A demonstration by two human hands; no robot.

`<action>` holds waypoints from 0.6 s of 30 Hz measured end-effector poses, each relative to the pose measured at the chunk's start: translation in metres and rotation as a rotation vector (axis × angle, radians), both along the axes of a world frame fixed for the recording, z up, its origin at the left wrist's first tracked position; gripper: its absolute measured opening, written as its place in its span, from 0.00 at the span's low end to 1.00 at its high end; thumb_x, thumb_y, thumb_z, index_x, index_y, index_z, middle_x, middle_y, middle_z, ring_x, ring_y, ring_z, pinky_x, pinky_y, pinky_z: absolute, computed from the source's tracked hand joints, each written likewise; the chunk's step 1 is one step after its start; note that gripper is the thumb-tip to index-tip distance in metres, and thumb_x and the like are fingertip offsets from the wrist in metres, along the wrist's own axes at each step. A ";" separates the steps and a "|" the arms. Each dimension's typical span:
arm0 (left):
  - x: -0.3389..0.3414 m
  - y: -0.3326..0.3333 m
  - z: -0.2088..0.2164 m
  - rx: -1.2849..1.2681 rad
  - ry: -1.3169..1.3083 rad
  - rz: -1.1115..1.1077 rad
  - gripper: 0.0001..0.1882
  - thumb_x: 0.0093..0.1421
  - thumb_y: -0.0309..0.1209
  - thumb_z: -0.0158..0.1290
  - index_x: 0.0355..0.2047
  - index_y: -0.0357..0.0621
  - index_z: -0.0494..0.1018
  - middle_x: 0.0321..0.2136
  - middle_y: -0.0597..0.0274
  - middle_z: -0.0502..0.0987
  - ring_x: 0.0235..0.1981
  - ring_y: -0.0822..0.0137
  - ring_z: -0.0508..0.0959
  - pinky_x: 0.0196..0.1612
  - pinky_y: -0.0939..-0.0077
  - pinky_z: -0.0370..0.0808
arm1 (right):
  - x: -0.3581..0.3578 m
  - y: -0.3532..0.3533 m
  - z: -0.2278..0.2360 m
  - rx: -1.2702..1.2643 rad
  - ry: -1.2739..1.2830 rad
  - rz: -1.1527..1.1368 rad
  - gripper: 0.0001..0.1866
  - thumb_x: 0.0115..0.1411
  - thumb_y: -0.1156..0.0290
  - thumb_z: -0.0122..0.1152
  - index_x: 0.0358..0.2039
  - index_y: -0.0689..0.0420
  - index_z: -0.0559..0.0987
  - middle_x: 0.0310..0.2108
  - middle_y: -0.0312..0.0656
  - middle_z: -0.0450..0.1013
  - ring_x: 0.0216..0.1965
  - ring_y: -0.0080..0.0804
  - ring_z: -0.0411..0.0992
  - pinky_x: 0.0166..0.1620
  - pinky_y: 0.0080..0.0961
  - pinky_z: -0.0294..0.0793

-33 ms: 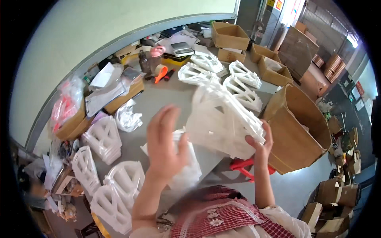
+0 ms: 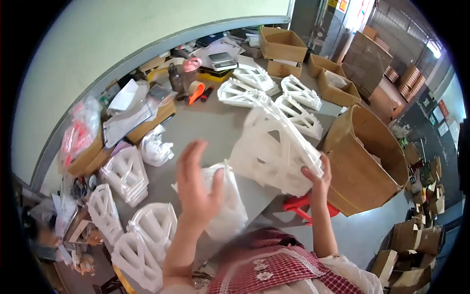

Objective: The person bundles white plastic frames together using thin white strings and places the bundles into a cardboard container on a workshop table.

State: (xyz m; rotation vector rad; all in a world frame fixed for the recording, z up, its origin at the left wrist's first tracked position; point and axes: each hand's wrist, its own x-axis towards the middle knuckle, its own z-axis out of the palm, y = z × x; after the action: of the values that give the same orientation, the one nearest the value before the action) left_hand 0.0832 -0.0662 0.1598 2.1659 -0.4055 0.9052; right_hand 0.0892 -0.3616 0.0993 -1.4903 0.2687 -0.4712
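My right hand [image 2: 318,175] grips the lower right edge of a white plastic frame piece [image 2: 279,147], roughly triangular with cut-out openings. It is held tilted above the grey table, and whether it is one piece or several stacked cannot be made out. My left hand [image 2: 198,193] is raised to the left of it, fingers and thumb apart, touching nothing. Behind that hand lies a whitish bundle of thin plastic bags or sheets [image 2: 227,203], partly covered by it. Farther back, several similar white frames [image 2: 298,115] lie in stacks.
More white frames [image 2: 139,259] are stacked at the left. A large open cardboard box [image 2: 362,171] stands at the right, near a red stool [image 2: 298,203]. At the back are an orange tape dispenser [image 2: 196,90], a small scale [image 2: 222,60] and smaller boxes [image 2: 284,44].
My left hand has dropped slightly, uncovering more of the whitish bundle. The white frame, still in my right hand, has shifted a little and looks less blurred.
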 end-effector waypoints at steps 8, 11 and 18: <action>-0.057 0.039 -0.153 0.160 0.821 0.482 0.40 0.58 0.36 0.55 0.64 0.29 0.49 0.62 0.29 0.54 0.62 0.33 0.58 0.64 0.49 0.56 | 0.070 -0.031 -0.154 0.428 0.358 0.089 0.32 0.52 0.74 0.62 0.58 0.61 0.64 0.50 0.45 0.71 0.47 0.39 0.72 0.49 0.35 0.73; -0.053 0.013 -0.153 -0.102 1.176 0.623 0.39 0.60 0.35 0.52 0.64 0.28 0.48 0.62 0.31 0.55 0.59 0.33 0.64 0.62 0.51 0.61 | 0.103 -0.036 -0.154 0.486 0.483 0.256 0.31 0.53 0.73 0.63 0.58 0.62 0.64 0.50 0.45 0.71 0.48 0.39 0.71 0.50 0.35 0.73; -0.040 -0.020 -0.174 -0.298 1.151 0.835 0.34 0.62 0.37 0.51 0.63 0.33 0.54 0.55 0.31 0.67 0.53 0.37 0.71 0.54 0.53 0.68 | 0.178 -0.039 -0.126 0.413 0.781 0.692 0.41 0.52 0.68 0.67 0.63 0.58 0.56 0.53 0.46 0.67 0.51 0.41 0.70 0.48 0.38 0.72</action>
State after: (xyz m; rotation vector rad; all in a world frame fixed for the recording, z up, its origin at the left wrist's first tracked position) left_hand 0.0434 -0.0865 -0.0143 2.1519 1.1638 -0.0451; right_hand 0.2676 -0.4004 -0.0266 -1.1967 0.4019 0.7044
